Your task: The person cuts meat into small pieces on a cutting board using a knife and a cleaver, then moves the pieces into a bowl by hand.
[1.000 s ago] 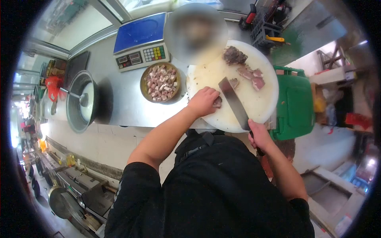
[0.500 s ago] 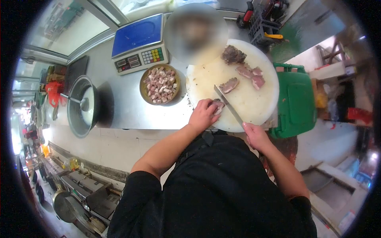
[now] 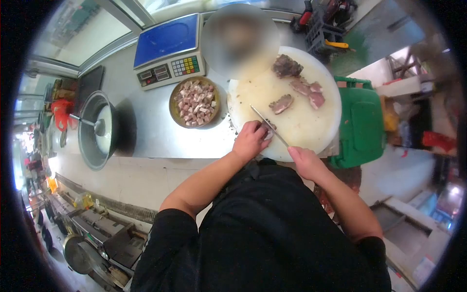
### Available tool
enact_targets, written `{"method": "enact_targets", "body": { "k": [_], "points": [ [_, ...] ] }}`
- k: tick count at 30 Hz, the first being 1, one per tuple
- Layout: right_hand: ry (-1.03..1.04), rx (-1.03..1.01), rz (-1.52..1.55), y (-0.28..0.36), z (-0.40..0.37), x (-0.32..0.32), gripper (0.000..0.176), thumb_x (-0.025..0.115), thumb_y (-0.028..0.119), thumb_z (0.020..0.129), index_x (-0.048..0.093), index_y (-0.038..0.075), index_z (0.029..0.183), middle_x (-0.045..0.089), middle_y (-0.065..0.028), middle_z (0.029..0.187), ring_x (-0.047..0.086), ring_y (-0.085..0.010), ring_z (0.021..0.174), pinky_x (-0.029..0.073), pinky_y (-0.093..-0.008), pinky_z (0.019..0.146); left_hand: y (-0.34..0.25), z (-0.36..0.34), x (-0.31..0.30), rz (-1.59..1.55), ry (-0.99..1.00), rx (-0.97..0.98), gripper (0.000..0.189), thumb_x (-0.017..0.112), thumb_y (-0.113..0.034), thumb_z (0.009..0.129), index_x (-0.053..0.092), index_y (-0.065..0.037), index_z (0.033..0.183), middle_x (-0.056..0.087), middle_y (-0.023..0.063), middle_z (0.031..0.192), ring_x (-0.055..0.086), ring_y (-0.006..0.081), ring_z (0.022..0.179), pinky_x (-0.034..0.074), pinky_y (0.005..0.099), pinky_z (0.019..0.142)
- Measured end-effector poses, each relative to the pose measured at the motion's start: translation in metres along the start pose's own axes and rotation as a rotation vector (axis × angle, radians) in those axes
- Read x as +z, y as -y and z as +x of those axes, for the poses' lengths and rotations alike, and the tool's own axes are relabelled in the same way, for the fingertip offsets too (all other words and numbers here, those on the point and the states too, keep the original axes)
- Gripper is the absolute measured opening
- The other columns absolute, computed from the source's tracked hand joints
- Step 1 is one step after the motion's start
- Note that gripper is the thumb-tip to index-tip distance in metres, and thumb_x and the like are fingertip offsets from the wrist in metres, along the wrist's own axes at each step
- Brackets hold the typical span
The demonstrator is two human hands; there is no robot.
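Observation:
At the near left part of the round white chopping board [image 3: 311, 129], my left hand [image 3: 250, 140] has its fingers closed over a small piece of meat [image 3: 268, 126]. My right hand [image 3: 306, 162] grips the handle of a knife [image 3: 273, 129], whose blade slants across that piece beside my left fingertips. Farther up the board lies a separate slice of meat [image 3: 281, 103]. Cut pink pieces [image 3: 311, 91] and a dark, rough-surfaced chunk [image 3: 286, 66] rest near the back right.
A round bowl of diced meat [image 3: 195, 103] stands left of the board, in front of a blue-topped digital scale [image 3: 168, 46]. A deep grey basin [image 3: 95, 146] with a ladle [image 3: 99, 127] sits farther left. A green bin [image 3: 362, 129] stands right of the board.
The knife has shifted left with my right hand, and its blade now lies over the meat by my left fingers. My left hand keeps its hold at almost the same spot.

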State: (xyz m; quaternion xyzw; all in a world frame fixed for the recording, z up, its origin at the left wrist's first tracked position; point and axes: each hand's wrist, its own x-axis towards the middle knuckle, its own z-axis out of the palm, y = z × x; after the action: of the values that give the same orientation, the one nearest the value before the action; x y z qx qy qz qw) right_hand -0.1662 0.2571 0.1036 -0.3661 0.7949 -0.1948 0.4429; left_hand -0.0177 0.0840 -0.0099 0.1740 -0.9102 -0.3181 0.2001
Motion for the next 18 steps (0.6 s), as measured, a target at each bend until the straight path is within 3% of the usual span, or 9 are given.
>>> {"method": "enact_targets", "body": {
  "k": [4,7,10,18],
  "points": [
    [0.006,0.039,0.07,0.012,0.026,0.001,0.05,0.042,0.041,0.104,0.066,0.0,0.118,0.068,-0.0281,0.105,0.065,-0.0441,0.102,0.05,-0.0444,0.09,0.0,-0.004,-0.003,0.013,-0.027,0.006,0.04,0.081,-0.022,0.073,0.067,-0.008,0.108,0.059,0.0165,0.115,0.058,0.0374,0.106,0.051,0.0437,0.092],
    [0.0,-0.041,0.08,0.015,0.006,-0.003,0.049,0.043,0.041,0.104,0.066,0.0,0.118,0.068,-0.0274,0.106,0.065,-0.0436,0.102,0.05,-0.0437,0.09,0.002,-0.005,-0.002,-0.006,-0.047,-0.012,0.04,0.082,-0.023,0.072,0.067,-0.006,0.105,0.059,0.0164,0.112,0.058,0.0364,0.105,0.051,0.0431,0.091],
    [0.019,0.002,0.033,0.012,-0.015,-0.003,0.05,0.042,0.042,0.104,0.065,0.0,0.119,0.068,-0.0272,0.106,0.065,-0.0438,0.101,0.05,-0.044,0.09,0.004,-0.004,-0.001,-0.001,-0.034,-0.009,0.042,0.083,-0.024,0.07,0.067,-0.005,0.103,0.06,0.016,0.108,0.059,0.0354,0.103,0.052,0.0422,0.089],
    [0.04,0.001,0.005,0.017,0.025,0.007,0.051,0.042,0.042,0.104,0.065,-0.001,0.119,0.067,-0.0285,0.102,0.065,-0.0448,0.098,0.049,-0.0453,0.088,0.003,-0.004,-0.001,-0.013,-0.057,-0.025,0.043,0.083,-0.022,0.071,0.066,-0.004,0.106,0.06,0.0145,0.11,0.059,0.0342,0.102,0.052,0.0415,0.089]
  ]
}}
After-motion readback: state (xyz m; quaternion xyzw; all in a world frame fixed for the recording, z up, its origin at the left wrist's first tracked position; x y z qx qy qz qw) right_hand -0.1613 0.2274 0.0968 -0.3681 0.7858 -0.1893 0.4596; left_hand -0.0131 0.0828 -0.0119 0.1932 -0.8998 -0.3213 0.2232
